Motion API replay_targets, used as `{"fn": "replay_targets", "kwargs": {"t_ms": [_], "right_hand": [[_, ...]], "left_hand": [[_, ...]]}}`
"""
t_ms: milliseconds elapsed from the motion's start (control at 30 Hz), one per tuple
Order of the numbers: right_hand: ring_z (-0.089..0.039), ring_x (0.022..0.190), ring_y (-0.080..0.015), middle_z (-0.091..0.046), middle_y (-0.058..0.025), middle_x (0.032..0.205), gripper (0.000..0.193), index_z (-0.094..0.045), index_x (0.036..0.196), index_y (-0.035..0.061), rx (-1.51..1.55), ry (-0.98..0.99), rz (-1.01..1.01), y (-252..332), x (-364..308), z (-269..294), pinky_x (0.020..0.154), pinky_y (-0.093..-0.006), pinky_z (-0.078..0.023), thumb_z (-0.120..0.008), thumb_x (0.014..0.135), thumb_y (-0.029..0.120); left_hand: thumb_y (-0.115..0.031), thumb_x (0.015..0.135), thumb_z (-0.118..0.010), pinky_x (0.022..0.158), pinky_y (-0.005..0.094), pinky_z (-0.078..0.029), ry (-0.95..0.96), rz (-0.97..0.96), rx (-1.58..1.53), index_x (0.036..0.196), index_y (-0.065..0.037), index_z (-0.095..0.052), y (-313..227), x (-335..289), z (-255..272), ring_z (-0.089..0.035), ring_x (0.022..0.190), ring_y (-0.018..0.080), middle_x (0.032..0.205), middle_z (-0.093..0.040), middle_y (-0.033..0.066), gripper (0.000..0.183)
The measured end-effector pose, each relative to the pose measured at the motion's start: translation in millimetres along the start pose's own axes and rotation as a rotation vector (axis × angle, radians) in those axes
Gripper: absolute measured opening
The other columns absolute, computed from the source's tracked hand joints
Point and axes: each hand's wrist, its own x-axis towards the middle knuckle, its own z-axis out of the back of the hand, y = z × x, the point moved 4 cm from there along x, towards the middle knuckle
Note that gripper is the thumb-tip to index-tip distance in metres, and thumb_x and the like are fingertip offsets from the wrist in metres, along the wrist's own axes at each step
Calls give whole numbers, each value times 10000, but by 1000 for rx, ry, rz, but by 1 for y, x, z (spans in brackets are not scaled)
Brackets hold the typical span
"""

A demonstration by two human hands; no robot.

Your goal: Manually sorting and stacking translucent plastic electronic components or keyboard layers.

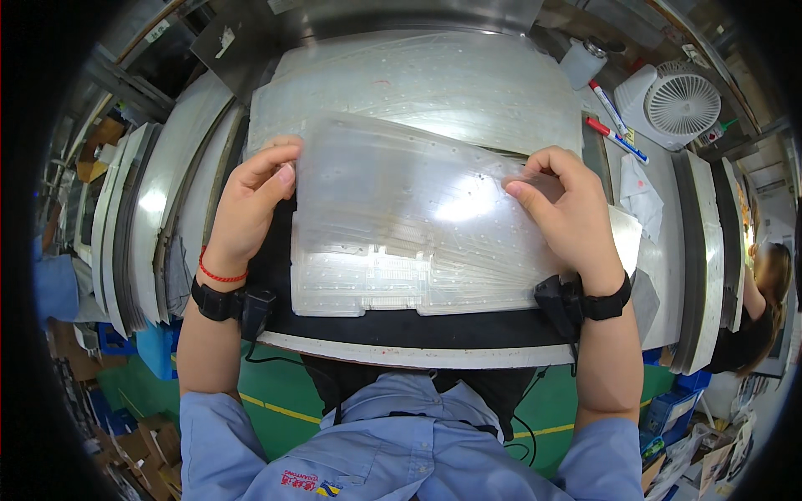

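A stack of clear flexible plastic sheets (pixel 409 225) with small holes lies on the dark pad (pixel 418 327) of the workbench in front of me. My left hand (pixel 249 204) grips the stack's left edge, thumb on top. My right hand (pixel 566 213) pinches the right edge of the top sheet, fingers curled over it. Behind the held stack lies a larger pile of the same clear sheets (pixel 434 83), reaching to the back of the bench. Both wrists wear black bands.
A small white fan (pixel 678 102), two markers (pixel 614 134) and a white roll (pixel 582 60) sit at the back right. Stacked grey trays (pixel 142 217) flank the left, more trays (pixel 710 250) the right. Another person (pixel 764 309) stands at far right.
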Motion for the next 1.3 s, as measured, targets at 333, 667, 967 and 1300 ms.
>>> {"fn": "replay_targets", "kwargs": {"t_ms": [333, 667, 967, 1300], "right_hand": [[-619, 865, -265, -665, -94, 875, 208, -630, 878, 28, 88, -47, 74, -3, 0, -1, 809, -348, -486, -798, 790, 112], [-606, 828, -227, -652, -78, 875, 233, -684, 981, 24, 120, 23, -24, 5, -6, 2, 769, -324, -478, -793, 793, 104], [-602, 875, -309, -656, -133, 895, 314, -714, 1086, 27, -44, 162, 86, 2, -1, -7, 809, -382, -479, -774, 799, 140], [-615, 878, -312, -651, -139, 904, 272, -667, 1015, -3, -53, 166, 43, 2, -1, -7, 808, -365, -491, -773, 775, 70]], "left_hand": [[-190, 1038, -583, 836, 247, -500, 193, 237, -4, 1315, -11, -602, -3, -3, -20, -611, 926, 66, 1092, -692, 9, 331], [-163, 1038, -578, 787, 231, -530, -118, 131, -280, 1150, -2, -620, -3, 12, 9, -647, 896, 76, 992, -691, 30, 201], [-299, 1065, -533, 769, 201, -508, -371, 155, -318, 1313, -30, -578, 10, 16, 47, -623, 954, 70, 1158, -666, 24, 368], [-355, 1074, -492, 972, 326, -476, -615, -116, 184, 1450, -4, -444, -6, 14, 52, -576, 1131, 151, 1308, -596, 91, 516]]}}
